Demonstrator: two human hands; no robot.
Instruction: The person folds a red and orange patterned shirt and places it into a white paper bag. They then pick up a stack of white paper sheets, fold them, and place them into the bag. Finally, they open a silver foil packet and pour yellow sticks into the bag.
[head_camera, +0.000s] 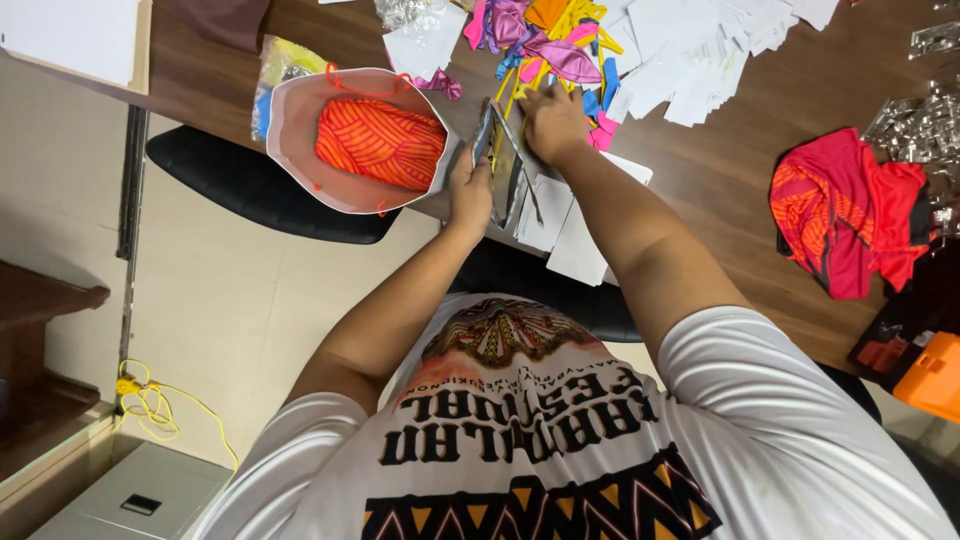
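Left hand (470, 190) is closed around the near edge of a clear plastic sleeve (503, 165), fingers curled over it and holding it upright on its edge at the table's rim. Right hand (552, 122) lies palm down just beyond the sleeve, fingers together and pressed onto the table; whether it pinches anything cannot be told. Under and beside the sleeve sit loose white paper sheets (570, 225), flat and overlapping, one corner jutting past the table edge. The brown wooden table (730, 170) is smooth, with a bare strip between the right forearm and a crumpled red and orange garment (845, 210) well to the right. Ahead of the right hand lies a heap of coloured fabric scraps (545, 40), pink, purple, yellow and blue, touching a spread of white cards (700, 50). Left of the left hand, a round white bag (290, 125) stands open on a black chair seat (240, 185), holding a folded orange striped cloth (380, 143). Shiny clear packets (925, 120) crowd the far right edge, an orange box (930, 375) near them
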